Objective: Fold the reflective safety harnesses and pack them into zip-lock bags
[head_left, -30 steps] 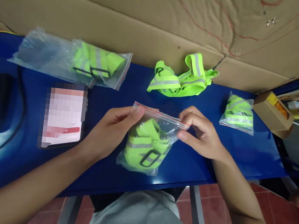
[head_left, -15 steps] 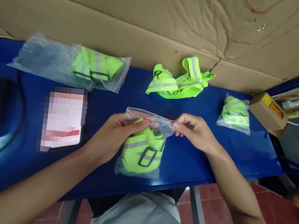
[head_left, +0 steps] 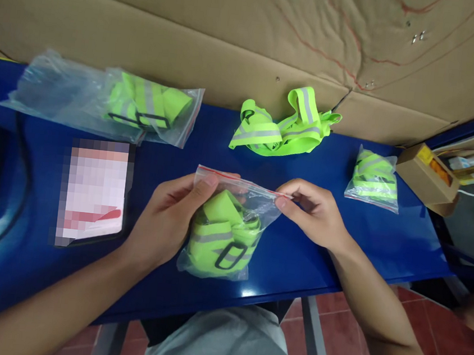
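Both grips pinch the red-lined mouth of the zip bag [head_left: 231, 228]: my left hand [head_left: 164, 221] at its left corner, my right hand [head_left: 313, 211] at its right. It hangs between them, holding a folded neon strap, just above the blue tabletop [head_left: 331, 249].

Dim, soft light; glare on blue table [head_left: 296, 263]; edges warped.

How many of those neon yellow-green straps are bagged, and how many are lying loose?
Bagged: 3 – the bag in both hands, the bag at back left, the small bag at right.
Loose: 1 – the loose bundle by the cardboard.
Total: 4.
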Demonstrator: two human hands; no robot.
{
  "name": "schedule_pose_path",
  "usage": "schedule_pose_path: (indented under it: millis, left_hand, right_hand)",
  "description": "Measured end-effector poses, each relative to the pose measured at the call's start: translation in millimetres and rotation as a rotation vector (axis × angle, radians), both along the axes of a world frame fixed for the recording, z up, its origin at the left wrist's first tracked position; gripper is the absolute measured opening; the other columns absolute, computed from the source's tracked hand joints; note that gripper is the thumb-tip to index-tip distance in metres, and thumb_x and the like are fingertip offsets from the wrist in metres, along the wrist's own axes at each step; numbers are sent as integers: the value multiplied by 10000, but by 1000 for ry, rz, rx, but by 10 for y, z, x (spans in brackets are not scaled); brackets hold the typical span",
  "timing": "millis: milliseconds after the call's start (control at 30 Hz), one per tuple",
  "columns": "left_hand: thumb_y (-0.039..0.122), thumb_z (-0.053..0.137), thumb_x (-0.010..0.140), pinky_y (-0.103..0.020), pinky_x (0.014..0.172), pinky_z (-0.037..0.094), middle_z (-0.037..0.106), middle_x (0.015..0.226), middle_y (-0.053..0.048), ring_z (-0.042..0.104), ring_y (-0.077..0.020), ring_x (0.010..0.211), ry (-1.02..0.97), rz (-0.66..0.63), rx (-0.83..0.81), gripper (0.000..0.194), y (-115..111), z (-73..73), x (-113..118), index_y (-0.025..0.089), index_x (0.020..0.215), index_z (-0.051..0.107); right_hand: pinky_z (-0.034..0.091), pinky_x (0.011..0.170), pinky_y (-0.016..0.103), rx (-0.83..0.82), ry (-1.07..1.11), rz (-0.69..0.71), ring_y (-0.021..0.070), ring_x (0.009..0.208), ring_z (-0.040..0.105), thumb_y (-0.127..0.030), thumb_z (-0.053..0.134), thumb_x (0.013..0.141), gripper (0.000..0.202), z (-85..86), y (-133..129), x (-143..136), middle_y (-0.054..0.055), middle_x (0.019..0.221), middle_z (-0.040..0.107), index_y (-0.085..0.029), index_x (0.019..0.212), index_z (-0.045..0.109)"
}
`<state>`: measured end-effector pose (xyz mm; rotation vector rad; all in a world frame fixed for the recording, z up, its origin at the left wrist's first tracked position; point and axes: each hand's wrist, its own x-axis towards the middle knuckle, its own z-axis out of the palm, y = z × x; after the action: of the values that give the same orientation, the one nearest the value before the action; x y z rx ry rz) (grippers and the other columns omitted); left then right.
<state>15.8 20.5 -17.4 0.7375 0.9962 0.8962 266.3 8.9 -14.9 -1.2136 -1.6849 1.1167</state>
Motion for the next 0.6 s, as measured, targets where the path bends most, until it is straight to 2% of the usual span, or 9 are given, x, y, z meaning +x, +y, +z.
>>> schedule_pose_path:
  millis: [200, 300, 467, 600]
  left_hand:
    - [539, 681, 961, -301, 858, 574, 813, 1133, -28, 745, -230, 1006, 101, -50, 99, 372, -18, -47, -21, 274, 1198, 789]
    - [552, 626, 994, -299, 885, 569, 800, 1192, -25, 736, -237, 1078, 113, -59, 143, 369, -24, -91, -25, 281, 1183, 788]
    - [552, 621, 998, -287, 819, 579, 808, 1139, -56, 749, -220, 979, 161, -67, 231, 400, -14, -194, -35, 246, 1200, 782]
    - [557, 599, 1007, -262, 784, 579, 806, 1111, -50, 747, -204, 944, 195, -85, 249, 406, -24, -227, -11, 250, 1197, 786]
  right_hand:
    - [479, 640, 241, 5, 90, -44, 111, 704, 585, -373, 730, 951, 227, -49, 7, -43, 3, 796, 657, -191, 834, 662]
    - [463, 613, 222, -40, 96, -43, 94, 665, 555, -373, 721, 953, 218, -72, 8, -65, -8, 775, 636, -185, 861, 662]
    - [449, 599, 208, -8, 106, -66, 86, 658, 544, -347, 751, 916, 223, -89, -6, -103, -12, 762, 628, -178, 819, 643]
    - [462, 629, 207, -21, 94, -53, 91, 697, 567, -282, 721, 915, 140, -79, -29, -118, -8, 791, 637, -179, 856, 646]
